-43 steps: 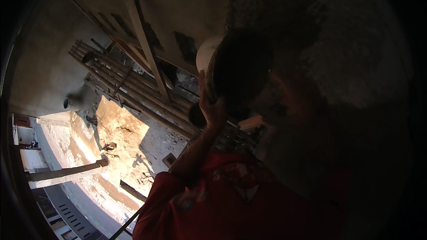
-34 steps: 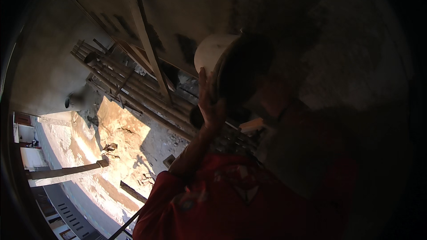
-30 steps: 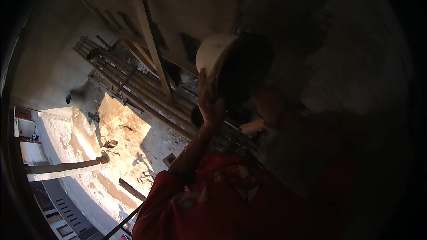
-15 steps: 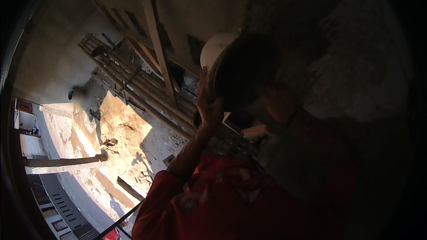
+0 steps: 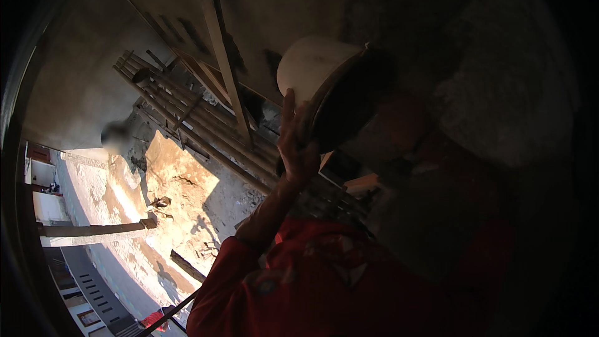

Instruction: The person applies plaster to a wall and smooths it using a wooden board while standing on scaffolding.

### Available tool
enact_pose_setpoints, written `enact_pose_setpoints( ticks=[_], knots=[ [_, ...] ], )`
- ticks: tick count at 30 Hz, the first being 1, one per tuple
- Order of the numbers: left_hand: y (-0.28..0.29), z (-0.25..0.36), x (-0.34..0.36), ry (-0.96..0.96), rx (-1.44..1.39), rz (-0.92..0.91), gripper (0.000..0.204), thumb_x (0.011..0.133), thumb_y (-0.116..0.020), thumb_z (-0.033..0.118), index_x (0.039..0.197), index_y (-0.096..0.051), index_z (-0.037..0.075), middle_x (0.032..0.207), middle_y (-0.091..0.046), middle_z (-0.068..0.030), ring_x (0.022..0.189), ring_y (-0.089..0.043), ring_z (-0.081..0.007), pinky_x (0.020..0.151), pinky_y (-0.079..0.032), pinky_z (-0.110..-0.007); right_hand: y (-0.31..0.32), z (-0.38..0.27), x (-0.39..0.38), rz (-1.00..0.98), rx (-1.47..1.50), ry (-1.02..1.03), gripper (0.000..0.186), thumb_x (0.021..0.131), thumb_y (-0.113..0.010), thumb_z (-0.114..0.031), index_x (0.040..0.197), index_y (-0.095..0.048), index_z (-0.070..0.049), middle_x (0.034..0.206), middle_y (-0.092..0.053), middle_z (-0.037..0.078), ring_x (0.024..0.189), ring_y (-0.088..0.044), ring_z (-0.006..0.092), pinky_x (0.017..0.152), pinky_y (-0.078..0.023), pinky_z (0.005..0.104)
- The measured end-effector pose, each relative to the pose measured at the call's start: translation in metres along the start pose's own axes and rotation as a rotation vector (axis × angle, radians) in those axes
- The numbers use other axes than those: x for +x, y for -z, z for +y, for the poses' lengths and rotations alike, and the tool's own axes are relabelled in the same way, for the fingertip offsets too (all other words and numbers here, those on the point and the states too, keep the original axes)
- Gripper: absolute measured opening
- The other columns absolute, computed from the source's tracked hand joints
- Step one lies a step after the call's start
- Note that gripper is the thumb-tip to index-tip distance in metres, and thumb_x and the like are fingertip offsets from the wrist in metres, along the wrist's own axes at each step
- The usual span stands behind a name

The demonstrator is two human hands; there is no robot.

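- Pale bucket (image 5: 315, 65), tilted, at twelve o'clock, mouth facing four.
- Left hand (image 5: 298, 157) grasping its rim at the bucket's seven o'clock.
- Right hand (image 5: 402, 123) near its four o'clock, in shadow; cannot tell its grip.
- Poles (image 5: 198, 133) toward ten o'clock.

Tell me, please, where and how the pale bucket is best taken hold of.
The pale bucket is probably best gripped at the lower-left part of its rim, coming from the left and below, with the hold reaching onto the curved outer wall. It is tipped, its dark mouth facing right, so that edge looks reachable; the left hand holds it there.
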State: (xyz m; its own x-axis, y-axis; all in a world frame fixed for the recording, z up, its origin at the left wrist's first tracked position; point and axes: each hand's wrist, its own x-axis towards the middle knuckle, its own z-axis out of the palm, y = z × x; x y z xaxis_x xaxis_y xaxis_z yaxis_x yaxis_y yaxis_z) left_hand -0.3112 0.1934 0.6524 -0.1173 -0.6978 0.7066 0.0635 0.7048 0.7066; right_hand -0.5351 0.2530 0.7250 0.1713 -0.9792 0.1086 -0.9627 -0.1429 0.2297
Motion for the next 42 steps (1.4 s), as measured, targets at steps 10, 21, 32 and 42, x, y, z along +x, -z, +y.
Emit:
enact_pose_setpoints(
  ticks=[10, 21, 32, 42],
  knots=[
    [0.008, -0.001, -0.003, 0.024, 0.179, -0.090, 0.057, 0.077, -0.058, 0.000, 0.133, -0.047, -0.003, 0.142, -0.039, -0.0256, 0.132, -0.039, -0.0326, 0.103, -0.038, -0.041, -0.085, -0.023, -0.018, -0.031, 0.933, -0.059, 0.028, 0.085, -0.064, -0.018, 0.107, -0.061, -0.002, 0.092, -0.067, 0.013, 0.085, -0.066, 0.0283, 0.073, -0.052, 0.0386],
    [0.000, 0.010, 0.009, 0.667, -0.347, 0.196, 0.049, 0.072, -0.053, -0.003, 0.121, -0.050, -0.003, 0.105, -0.062, -0.0082, 0.094, -0.061, -0.0168, 0.082, -0.050, -0.029, -0.018, -0.008, -0.028, 0.027, 1.138, -0.175, 0.042, 0.084, -0.065, -0.015, 0.123, -0.056, -0.001, 0.101, -0.067, 0.014, 0.095, -0.064, 0.0208, 0.085, -0.050, 0.0336],
    [0.035, -0.022, -0.001, 0.527, -0.212, 0.289, 0.054, 0.070, -0.054, 0.000, 0.124, -0.051, -0.003, 0.112, -0.061, -0.0121, 0.102, -0.057, -0.0209, 0.092, -0.043, -0.032, 0.163, 0.073, -0.041, -0.017, 0.653, -0.198, 0.057, 0.070, -0.079, -0.026, 0.116, -0.052, -0.006, 0.100, -0.061, 0.010, 0.094, -0.060, 0.0214, 0.080, -0.048, 0.0354],
    [0.037, -0.023, -0.018, 0.662, -0.235, 0.321, 0.057, 0.068, -0.049, -0.004, 0.125, -0.049, 0.000, 0.109, -0.059, -0.0089, 0.095, -0.058, -0.0190, 0.085, -0.047, -0.029, 0.286, 0.071, -0.028, 0.148, 0.816, 0.154, 0.053, 0.075, -0.075, -0.027, 0.119, -0.057, -0.004, 0.081, -0.061, 0.006, 0.070, -0.059, 0.0119, 0.061, -0.049, 0.0285]
  ],
)
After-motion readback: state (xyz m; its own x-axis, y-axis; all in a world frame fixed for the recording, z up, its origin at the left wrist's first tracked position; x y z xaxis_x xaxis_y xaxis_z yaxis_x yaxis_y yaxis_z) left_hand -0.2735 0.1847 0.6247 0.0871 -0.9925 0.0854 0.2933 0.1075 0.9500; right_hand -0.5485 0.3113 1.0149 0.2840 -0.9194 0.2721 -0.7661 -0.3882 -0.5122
